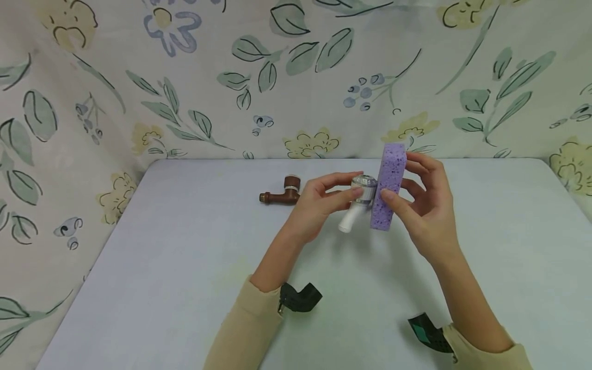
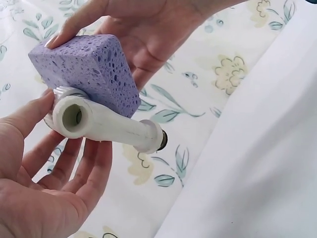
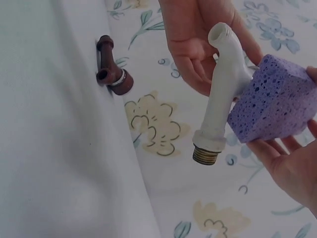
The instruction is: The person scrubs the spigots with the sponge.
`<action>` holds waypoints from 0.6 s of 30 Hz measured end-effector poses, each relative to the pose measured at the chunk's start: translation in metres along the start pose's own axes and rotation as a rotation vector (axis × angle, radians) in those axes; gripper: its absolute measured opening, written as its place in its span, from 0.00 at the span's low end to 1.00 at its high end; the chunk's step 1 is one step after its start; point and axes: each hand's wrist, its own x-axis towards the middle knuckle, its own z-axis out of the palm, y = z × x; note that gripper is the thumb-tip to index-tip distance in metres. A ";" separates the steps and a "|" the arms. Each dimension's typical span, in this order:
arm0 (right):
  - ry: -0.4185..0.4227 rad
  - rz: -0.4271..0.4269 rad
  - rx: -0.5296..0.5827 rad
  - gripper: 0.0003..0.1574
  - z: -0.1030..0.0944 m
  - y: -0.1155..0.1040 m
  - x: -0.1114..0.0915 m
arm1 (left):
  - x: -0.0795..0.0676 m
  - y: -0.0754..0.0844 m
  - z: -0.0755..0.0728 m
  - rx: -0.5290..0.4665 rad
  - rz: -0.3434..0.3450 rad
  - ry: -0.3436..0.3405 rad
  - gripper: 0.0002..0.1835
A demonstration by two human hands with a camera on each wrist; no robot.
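Note:
My left hand [image 1: 319,200] pinches a white plastic tap [image 1: 355,217] by its clear, silvery knob [image 1: 364,181], thumb on one side and fingers on the other. In the right wrist view the tap [image 3: 218,94] shows an open spout at one end and a brass-coloured threaded end at the other. A purple sponge [image 1: 388,187] is gripped between the thumb and fingers of my right hand [image 1: 432,205]. The sponge [image 2: 94,69] touches the tap near its knob. Both things are held up above the table.
On the white table [image 1: 185,257], left of and behind my left hand, lies a brown tap [image 1: 282,196], partly hidden by that hand in the head view. A floral cloth [image 1: 296,82] hangs behind the table's far edge. A black strap-like device [image 1: 300,297] sits at my left wrist.

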 end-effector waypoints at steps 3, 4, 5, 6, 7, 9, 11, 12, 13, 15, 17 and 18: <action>0.020 0.000 0.003 0.40 0.000 0.001 0.001 | 0.000 0.000 -0.001 -0.008 0.003 -0.023 0.22; 0.031 0.001 0.006 0.41 -0.001 0.001 0.001 | 0.000 0.001 -0.001 -0.015 -0.003 -0.038 0.22; 0.045 0.003 0.007 0.41 -0.001 0.001 0.001 | -0.001 0.001 -0.001 -0.026 -0.013 -0.056 0.22; 0.060 0.006 0.008 0.42 -0.001 0.000 0.002 | -0.001 0.001 -0.002 -0.040 -0.024 -0.080 0.22; 0.072 0.005 0.014 0.42 -0.001 0.000 0.002 | -0.001 0.002 -0.002 -0.054 -0.036 -0.105 0.23; 0.095 0.008 0.017 0.42 -0.001 -0.001 0.002 | -0.001 0.003 -0.001 -0.089 -0.056 -0.154 0.23; 0.105 0.010 0.018 0.42 -0.001 -0.002 0.002 | -0.001 0.003 -0.001 -0.117 -0.065 -0.188 0.24; 0.108 0.010 0.019 0.43 0.000 -0.002 0.002 | 0.000 0.004 0.000 -0.129 -0.063 -0.195 0.24; 0.109 0.009 0.025 0.43 0.000 -0.002 0.001 | 0.000 0.004 0.000 -0.137 -0.056 -0.195 0.24; 0.103 0.002 0.044 0.43 0.000 -0.001 0.000 | 0.000 0.003 0.000 -0.149 -0.035 -0.183 0.24; 0.089 -0.020 0.075 0.42 0.001 0.000 0.000 | 0.000 0.003 0.000 -0.153 -0.013 -0.162 0.23; 0.082 -0.034 0.095 0.42 0.001 0.001 -0.001 | 0.000 0.003 0.000 -0.154 -0.003 -0.153 0.23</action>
